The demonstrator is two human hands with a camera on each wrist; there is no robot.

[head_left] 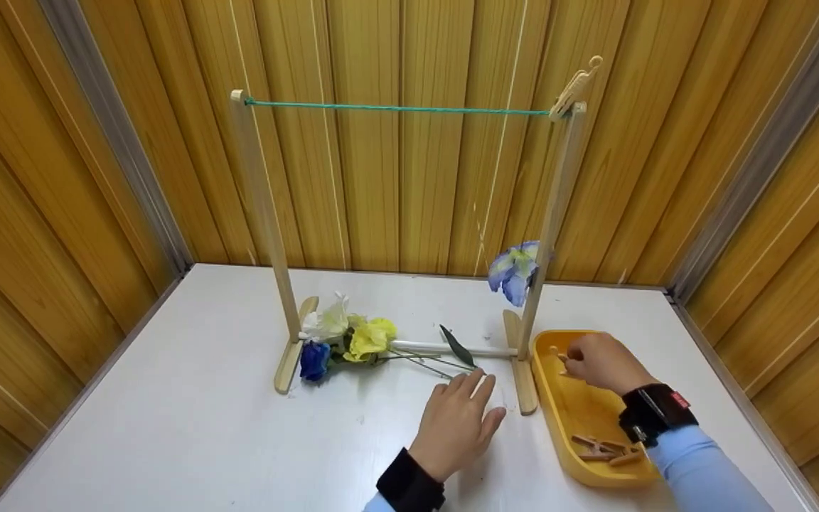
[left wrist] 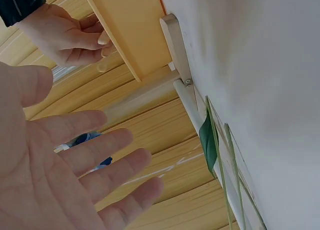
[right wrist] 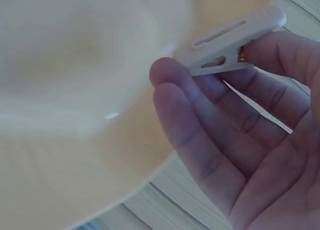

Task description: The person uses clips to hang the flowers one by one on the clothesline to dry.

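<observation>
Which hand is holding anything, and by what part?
The right hand pinches a clothespin in its fingertips over the yellow tray; which end, cannot be told. The left hand is open, holding nothing.

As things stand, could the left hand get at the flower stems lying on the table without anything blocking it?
Probably yes. The left hand lies open on the table, its fingertips just short of the flower stems, and nothing stands between them; the rack foot sits off to the side.

The pale wooden clothespin (right wrist: 232, 37) pinched in the right hand (head_left: 601, 364) looks smooth and matt. The yellow plastic tray (head_left: 559, 412) is glossy. The light wooden drying rack (head_left: 267, 235), strung with a green cord (head_left: 395, 108), stands on a smooth white table (head_left: 203, 427).
</observation>
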